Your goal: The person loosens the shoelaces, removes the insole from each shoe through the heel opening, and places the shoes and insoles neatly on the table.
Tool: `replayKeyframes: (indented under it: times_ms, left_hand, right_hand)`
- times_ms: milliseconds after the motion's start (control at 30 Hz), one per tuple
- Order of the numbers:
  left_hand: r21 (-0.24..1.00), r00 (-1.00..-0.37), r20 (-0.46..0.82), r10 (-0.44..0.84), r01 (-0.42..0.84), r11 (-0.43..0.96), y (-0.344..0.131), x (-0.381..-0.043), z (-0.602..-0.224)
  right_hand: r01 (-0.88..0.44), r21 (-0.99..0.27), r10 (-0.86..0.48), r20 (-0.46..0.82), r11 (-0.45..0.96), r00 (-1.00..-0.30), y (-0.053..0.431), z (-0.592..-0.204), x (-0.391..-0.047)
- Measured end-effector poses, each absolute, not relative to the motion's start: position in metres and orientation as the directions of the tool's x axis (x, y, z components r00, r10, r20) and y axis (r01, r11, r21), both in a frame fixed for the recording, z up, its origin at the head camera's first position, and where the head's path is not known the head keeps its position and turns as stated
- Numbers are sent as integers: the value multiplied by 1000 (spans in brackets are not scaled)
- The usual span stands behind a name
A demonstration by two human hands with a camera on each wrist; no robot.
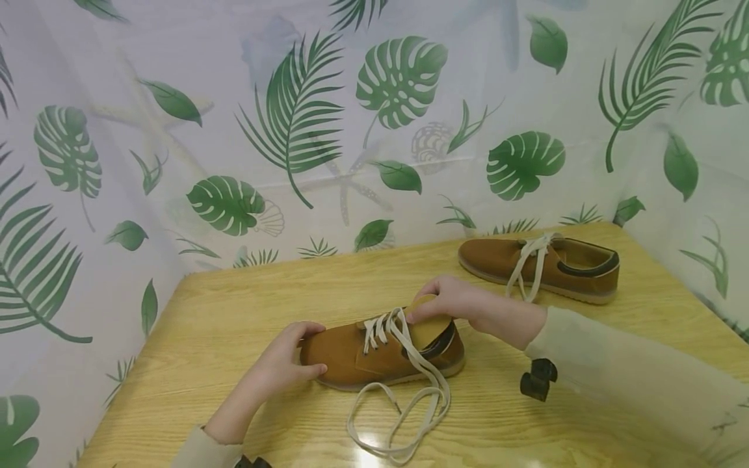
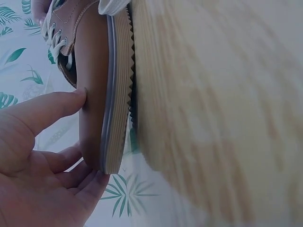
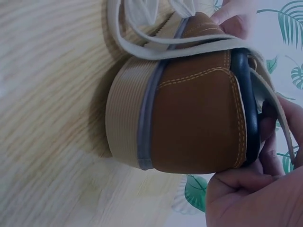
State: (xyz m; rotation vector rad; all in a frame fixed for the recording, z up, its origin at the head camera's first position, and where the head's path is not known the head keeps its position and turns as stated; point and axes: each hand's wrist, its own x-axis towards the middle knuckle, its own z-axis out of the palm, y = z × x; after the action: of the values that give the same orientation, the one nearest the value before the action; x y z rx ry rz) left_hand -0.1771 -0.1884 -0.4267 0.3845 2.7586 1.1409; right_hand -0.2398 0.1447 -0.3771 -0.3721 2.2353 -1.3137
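A brown lace-up shoe (image 1: 342,357) stands sole down on the wooden table, toe to the left. My left hand (image 1: 283,357) grips its toe, thumb on the near side and fingers round the front; the left wrist view shows the thumb (image 2: 61,106) against the leather. At the shoe's opening, my right hand (image 1: 465,304) pinches a flat tan piece that looks like an insole (image 1: 427,333), sticking up out of the shoe. Its lower end is hidden inside. Long cream laces (image 1: 441,390) hang over the near side and loop on the table.
A matching brown shoe (image 1: 491,257) with tied laces stands at the back right of the wooden table (image 1: 234,292). Behind and beside the table hangs a leaf-patterned cloth (image 1: 328,221). Dark camera mounts (image 1: 538,379) sit at my sleeves.
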Motion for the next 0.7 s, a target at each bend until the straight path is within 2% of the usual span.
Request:
replayKeyframes:
  times_ms: [367,700]
  left_hand:
    - [708,-953,-19,303,201,677,-188,-179,-427]
    - [706,-956,-31,292,186,683,-186,-178,-426]
  right_hand:
    - [103,-907,-484,-311,408,-818,151,-380,-239]
    - [120,-923,-499,-303,366,-811,164,-373,-239]
